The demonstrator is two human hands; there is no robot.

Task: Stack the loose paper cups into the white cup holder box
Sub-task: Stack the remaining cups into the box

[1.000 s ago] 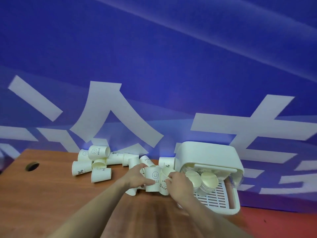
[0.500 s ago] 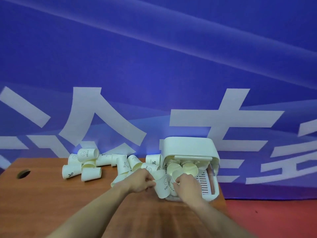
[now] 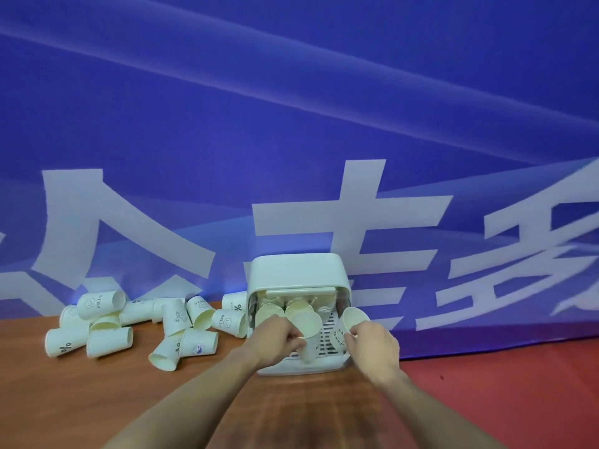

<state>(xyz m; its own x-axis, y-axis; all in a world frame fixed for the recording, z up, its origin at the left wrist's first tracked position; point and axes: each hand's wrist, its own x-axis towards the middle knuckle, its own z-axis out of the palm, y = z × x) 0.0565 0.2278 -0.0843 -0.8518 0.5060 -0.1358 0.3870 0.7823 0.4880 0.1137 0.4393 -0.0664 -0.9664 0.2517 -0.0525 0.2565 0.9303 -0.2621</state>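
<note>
Two hands, left (image 3: 278, 339), right (image 3: 372, 346), each gripping one paper cup, one box (image 3: 296, 273)

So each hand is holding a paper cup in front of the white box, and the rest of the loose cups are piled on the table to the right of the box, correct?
Not quite. The head view shows the loose cups piled on the table to the left of the white box, not the right. The rest holds: the left hand and the right hand each hold a paper cup in front of it.
</note>
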